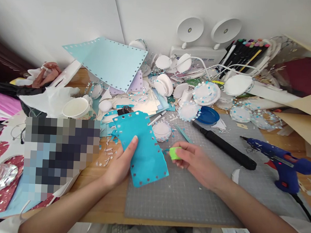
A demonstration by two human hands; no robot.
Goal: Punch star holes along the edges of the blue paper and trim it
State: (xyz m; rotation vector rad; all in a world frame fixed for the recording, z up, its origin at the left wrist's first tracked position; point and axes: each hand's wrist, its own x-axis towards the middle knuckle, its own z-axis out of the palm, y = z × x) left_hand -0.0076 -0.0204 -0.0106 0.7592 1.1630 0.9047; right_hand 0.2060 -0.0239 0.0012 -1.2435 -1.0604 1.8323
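My left hand grips a bright blue sheet of paper, its thumb lying on top and the other fingers hidden beneath. Small shaped holes run along the sheet's edges. To the right of the sheet, my right hand is closed around a small lime-green paper punch, partly covered by the fingers. The punch is apart from the paper. Just beyond both hands sits a round white disc with small pale pieces around its rim.
On the grey cutting mat lie a black pen-like tool and a blue glue gun. A blue lid, white paper cup and pale blue punched sheet lie further back. Paper scraps and decorated discs crowd the rear.
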